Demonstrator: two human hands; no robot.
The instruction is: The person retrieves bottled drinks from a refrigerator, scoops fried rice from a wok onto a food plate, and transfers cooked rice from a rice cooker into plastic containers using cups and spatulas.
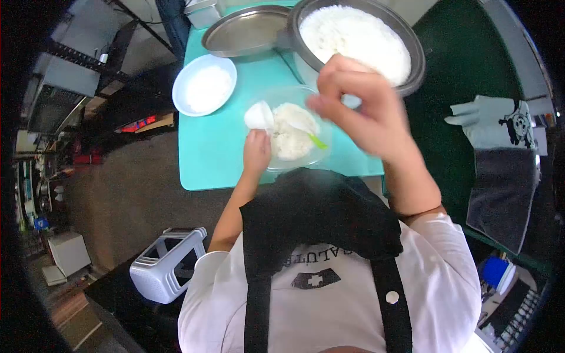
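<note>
My left hand [257, 154] is closed on a small white cup [259, 116] at the left rim of a clear plastic bowl [325, 154]. In that bowl lies a mound of white rice [290, 147], with a spoon [318, 140] resting on it, its handle bright green. Raised above the bowl's right side is my right hand [374, 112], its fingers curled and slightly blurred. A pale patch shows inside the curl; whether it is something held or the background, I cannot make out.
A large pot [416, 56] full of white rice stands behind my right hand. A round metal tray or lid [247, 32] lies beside it. To the left sits a white bowl [182, 97] of white contents on the turquoise table [206, 153]. Gloves and a dark cloth [503, 188] hang at right.
</note>
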